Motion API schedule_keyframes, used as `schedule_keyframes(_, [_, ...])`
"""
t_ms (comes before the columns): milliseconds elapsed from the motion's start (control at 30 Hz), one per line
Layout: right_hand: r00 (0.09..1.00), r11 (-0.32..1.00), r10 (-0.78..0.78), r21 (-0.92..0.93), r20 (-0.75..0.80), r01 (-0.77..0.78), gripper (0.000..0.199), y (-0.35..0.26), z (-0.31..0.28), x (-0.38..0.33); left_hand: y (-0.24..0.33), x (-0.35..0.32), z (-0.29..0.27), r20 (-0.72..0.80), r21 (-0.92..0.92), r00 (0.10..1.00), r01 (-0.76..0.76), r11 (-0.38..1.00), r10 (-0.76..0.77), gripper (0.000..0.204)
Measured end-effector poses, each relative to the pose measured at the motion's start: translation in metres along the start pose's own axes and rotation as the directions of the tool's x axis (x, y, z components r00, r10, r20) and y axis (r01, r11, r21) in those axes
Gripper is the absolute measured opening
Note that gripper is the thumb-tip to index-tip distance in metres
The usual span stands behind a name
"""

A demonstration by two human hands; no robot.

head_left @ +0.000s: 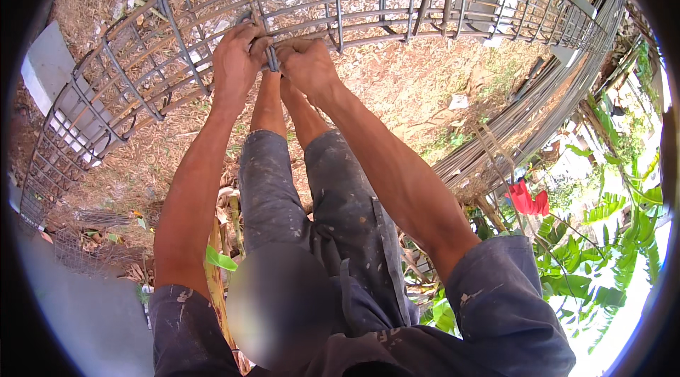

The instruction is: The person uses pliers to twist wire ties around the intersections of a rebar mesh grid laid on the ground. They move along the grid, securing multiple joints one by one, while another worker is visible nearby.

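A long cage of steel reinforcing bars (368, 1) lies across the dry ground in front of me. My left hand (237, 54) is closed around one of its lengthwise bars where a cross stirrup meets it. My right hand (308, 65) grips the same joint from the other side, and the two hands touch. A short metal piece (270, 58) shows between the fingers; I cannot tell what it is. My legs in stained grey trousers stand below the hands.
A bundle of long loose steel bars (524, 129) runs along the right. Green plants with a red flower (528, 200) grow at the lower right. A grey slab (49, 65) lies at the left, and dry leaves cover the soil.
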State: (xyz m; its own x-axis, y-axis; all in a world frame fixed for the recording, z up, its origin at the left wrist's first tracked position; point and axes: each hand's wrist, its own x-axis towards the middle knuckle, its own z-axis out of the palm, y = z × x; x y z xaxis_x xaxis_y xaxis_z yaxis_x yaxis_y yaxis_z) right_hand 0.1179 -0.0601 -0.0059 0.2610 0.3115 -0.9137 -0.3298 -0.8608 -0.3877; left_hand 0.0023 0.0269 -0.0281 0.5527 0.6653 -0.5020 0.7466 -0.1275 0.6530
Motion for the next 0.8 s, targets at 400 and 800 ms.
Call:
schedule_keyframes(400, [0.882, 0.468, -0.455, -0.811, 0.12, 0.352, 0.021, -0.065, 0.007, 0.011, -0.019, 0.001, 0.007, 0.021, -0.156, 0.999, -0.037, 0.987, 0.041, 0.031])
schedule_keyframes(800, [0.959, 0.92, -0.106, -0.341, 0.262, 0.195, 0.032, -0.017, -0.038, -0.023, -0.005, -0.009, 0.01, -0.143, -0.231, 0.99, -0.029, 0.972, -0.004, 0.047])
